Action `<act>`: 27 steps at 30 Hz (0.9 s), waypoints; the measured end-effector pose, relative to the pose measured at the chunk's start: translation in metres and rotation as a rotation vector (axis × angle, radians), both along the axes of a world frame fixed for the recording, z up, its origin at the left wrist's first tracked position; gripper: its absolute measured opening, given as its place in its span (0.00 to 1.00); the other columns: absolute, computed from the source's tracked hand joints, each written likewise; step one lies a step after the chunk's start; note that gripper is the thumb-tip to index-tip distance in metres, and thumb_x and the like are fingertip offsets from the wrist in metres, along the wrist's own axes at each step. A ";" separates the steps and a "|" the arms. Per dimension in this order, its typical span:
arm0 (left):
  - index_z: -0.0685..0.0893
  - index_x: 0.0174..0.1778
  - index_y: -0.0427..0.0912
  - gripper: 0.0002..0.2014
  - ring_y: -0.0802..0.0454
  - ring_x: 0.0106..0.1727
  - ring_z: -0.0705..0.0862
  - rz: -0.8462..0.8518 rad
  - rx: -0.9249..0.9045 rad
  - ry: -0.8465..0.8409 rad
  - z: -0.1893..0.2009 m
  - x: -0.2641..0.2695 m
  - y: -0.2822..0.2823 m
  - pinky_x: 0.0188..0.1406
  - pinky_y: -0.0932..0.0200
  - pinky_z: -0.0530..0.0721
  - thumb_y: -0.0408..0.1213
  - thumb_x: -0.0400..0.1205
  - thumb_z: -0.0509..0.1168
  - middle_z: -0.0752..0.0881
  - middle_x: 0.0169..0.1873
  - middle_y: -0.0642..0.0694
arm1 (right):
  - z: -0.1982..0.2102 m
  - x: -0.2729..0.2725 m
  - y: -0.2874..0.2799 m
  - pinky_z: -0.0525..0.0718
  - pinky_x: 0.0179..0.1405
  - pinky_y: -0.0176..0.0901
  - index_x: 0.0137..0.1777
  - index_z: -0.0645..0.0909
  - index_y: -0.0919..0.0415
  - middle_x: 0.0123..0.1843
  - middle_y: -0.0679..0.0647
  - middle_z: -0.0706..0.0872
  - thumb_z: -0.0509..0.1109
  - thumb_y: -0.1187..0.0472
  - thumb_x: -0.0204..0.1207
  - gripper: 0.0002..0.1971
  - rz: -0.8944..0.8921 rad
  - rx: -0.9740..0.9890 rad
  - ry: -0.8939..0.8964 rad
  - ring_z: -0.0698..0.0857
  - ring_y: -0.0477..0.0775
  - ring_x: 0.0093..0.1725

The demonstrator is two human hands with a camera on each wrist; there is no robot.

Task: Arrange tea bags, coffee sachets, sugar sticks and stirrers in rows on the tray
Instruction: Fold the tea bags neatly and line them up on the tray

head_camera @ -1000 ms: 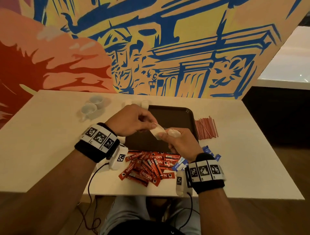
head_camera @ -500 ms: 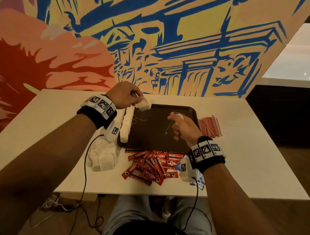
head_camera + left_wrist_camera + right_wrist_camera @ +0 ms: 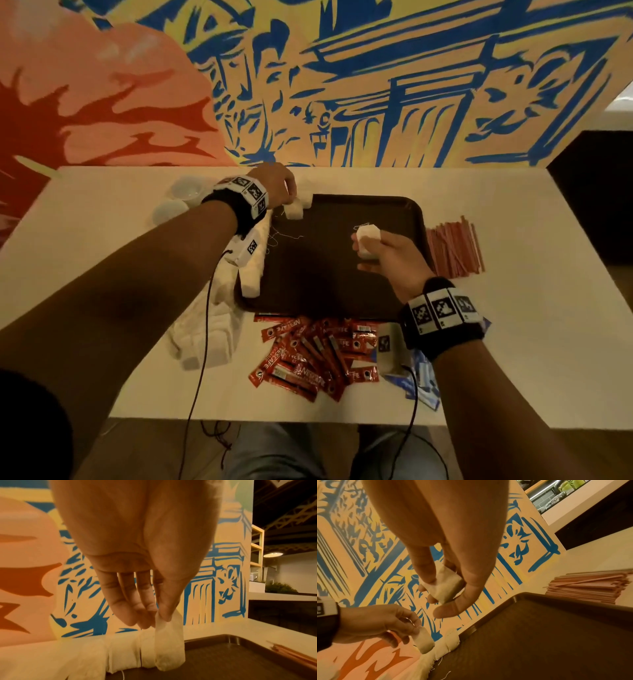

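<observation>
A tea bag (image 3: 169, 651) is pinched by its top between thumb and fingers (image 3: 135, 609) of the left hand (image 3: 275, 183), at the far left corner of the dark tray (image 3: 342, 274), beside a row of tea bags (image 3: 255, 263) lined along the tray's left edge. A second tea bag (image 3: 367, 240) is gripped by the curled fingers of the right hand (image 3: 390, 257) above the tray's right side. Coffee sachets (image 3: 315, 356) and sugar sticks (image 3: 423, 380) are piled on the desk (image 3: 531, 342) near the tray's front edge, stirrers (image 3: 454, 246) to its right.

The red coffee sachets (image 3: 308, 356) by the tray read "NESCAFE".
</observation>
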State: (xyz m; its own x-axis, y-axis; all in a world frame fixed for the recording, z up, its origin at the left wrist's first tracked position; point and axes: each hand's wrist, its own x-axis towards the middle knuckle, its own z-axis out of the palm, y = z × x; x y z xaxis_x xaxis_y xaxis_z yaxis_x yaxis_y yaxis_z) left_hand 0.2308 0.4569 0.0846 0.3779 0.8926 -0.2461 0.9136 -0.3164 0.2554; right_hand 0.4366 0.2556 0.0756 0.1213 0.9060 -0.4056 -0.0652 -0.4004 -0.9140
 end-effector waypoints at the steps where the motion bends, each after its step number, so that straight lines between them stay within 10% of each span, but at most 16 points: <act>1: 0.87 0.38 0.52 0.06 0.48 0.49 0.87 0.011 -0.011 0.003 -0.008 0.004 0.007 0.51 0.51 0.87 0.37 0.78 0.75 0.85 0.38 0.55 | -0.003 0.002 0.003 0.90 0.58 0.48 0.60 0.87 0.56 0.56 0.55 0.89 0.65 0.61 0.88 0.09 0.007 0.000 0.003 0.87 0.51 0.59; 27: 0.88 0.46 0.49 0.03 0.43 0.59 0.85 0.106 -0.005 -0.003 -0.081 0.032 0.087 0.54 0.53 0.81 0.37 0.80 0.73 0.86 0.60 0.46 | -0.042 0.022 0.036 0.89 0.59 0.46 0.66 0.85 0.60 0.57 0.58 0.92 0.68 0.62 0.85 0.12 0.034 -0.027 0.110 0.91 0.54 0.58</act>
State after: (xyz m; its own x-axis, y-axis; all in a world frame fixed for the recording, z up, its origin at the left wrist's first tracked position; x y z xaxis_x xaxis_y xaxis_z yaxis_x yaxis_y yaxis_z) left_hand 0.2632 0.5438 0.0035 0.2818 0.9264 -0.2497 0.9412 -0.2164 0.2593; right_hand 0.4584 0.2915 0.0331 0.0441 0.8972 -0.4394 -0.1508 -0.4288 -0.8907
